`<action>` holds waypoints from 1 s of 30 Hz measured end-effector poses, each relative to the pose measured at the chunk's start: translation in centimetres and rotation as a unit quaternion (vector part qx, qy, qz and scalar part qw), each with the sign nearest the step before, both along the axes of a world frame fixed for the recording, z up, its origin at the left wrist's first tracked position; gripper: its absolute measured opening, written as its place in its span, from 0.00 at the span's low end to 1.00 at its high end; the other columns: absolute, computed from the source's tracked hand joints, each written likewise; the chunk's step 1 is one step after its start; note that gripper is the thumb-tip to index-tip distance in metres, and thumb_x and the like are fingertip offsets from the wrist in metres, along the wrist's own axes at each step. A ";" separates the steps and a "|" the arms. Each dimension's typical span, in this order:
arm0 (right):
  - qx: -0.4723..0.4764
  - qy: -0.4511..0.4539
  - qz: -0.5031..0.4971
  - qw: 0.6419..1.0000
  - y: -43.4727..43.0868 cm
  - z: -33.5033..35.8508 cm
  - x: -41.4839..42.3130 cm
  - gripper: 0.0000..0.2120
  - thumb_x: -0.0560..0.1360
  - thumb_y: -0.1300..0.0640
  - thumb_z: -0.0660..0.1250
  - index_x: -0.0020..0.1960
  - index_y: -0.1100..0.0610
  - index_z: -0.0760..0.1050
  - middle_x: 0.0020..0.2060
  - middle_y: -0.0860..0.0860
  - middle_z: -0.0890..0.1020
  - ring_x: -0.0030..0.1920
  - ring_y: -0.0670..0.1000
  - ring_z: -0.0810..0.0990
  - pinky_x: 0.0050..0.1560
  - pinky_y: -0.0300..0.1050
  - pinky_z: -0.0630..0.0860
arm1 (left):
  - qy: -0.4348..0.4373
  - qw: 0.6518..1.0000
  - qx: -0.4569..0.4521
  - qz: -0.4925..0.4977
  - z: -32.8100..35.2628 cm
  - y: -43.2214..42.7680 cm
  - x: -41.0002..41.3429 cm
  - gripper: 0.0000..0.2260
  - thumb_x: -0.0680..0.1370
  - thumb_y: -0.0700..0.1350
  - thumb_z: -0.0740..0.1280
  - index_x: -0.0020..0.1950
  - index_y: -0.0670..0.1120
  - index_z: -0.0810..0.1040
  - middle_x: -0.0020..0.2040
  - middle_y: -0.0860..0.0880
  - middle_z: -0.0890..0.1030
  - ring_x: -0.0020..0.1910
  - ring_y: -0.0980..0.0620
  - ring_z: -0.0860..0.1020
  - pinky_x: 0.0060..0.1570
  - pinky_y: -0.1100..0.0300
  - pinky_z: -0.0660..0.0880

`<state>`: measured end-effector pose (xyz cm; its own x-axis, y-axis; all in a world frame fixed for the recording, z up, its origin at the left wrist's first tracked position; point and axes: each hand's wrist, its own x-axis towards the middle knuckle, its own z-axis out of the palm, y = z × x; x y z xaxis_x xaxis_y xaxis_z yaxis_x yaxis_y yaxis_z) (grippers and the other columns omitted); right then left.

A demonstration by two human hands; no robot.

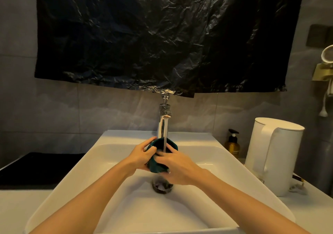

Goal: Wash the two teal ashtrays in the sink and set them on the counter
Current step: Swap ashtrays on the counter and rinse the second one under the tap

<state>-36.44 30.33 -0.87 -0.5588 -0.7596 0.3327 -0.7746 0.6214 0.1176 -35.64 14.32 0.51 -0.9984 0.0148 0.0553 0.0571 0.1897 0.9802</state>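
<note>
A teal ashtray (pixel 156 165) is held tilted over the middle of the white sink (pixel 115 154), under the water running from the chrome faucet (pixel 163 125). My left hand (pixel 142 157) grips its left rim, fingers curled over the edge. My right hand (pixel 177 167) holds its right side, with fingers reaching across the inside of the ashtray. The stream lands inside the ashtray. Only one teal ashtray is in view.
The dark drain (pixel 162 186) lies just below my hands. A white kettle (pixel 273 154) and an amber pump bottle (pixel 232 143) stand on the counter at the right. A black mat (pixel 36 168) lies at the left. Black plastic sheeting (pixel 162 35) hangs above the faucet.
</note>
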 end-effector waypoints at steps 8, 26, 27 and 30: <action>0.050 0.109 0.000 0.993 0.5 0.5 -0.1 0.29 0.73 0.53 0.69 0.71 0.54 0.64 0.67 0.51 0.74 0.71 0.54 0.68 0.75 0.45 0.38 | 0.005 1.000 0.014 0.000 0.2 -0.1 -0.1 0.17 0.82 0.43 0.57 0.70 0.56 0.68 0.62 0.45 0.74 0.56 0.44 0.77 0.44 0.49 0.81; 0.034 0.070 -0.021 0.997 -0.3 0.4 0.4 0.28 0.74 0.49 0.68 0.71 0.53 0.66 0.66 0.51 0.75 0.71 0.54 0.66 0.77 0.49 0.50 | 0.000 1.000 -0.014 0.002 0.0 -0.2 -0.2 0.16 0.82 0.43 0.56 0.69 0.56 0.68 0.62 0.45 0.73 0.55 0.45 0.76 0.40 0.51 0.81; 0.041 0.082 -0.025 0.995 -0.2 0.4 0.1 0.30 0.73 0.49 0.69 0.72 0.53 0.65 0.68 0.51 0.74 0.72 0.53 0.65 0.77 0.49 0.46 | 0.001 1.000 -0.011 -0.003 0.1 -0.1 -0.1 0.16 0.82 0.43 0.56 0.68 0.56 0.68 0.61 0.44 0.73 0.53 0.46 0.77 0.39 0.52 0.81; 0.059 0.155 -0.086 0.982 0.0 0.6 -0.2 0.29 0.71 0.47 0.69 0.69 0.57 0.69 0.61 0.54 0.79 0.66 0.57 0.73 0.75 0.52 0.38 | 0.005 1.000 -0.005 0.000 0.3 0.1 0.0 0.16 0.82 0.43 0.56 0.69 0.55 0.68 0.62 0.44 0.74 0.55 0.44 0.77 0.41 0.51 0.81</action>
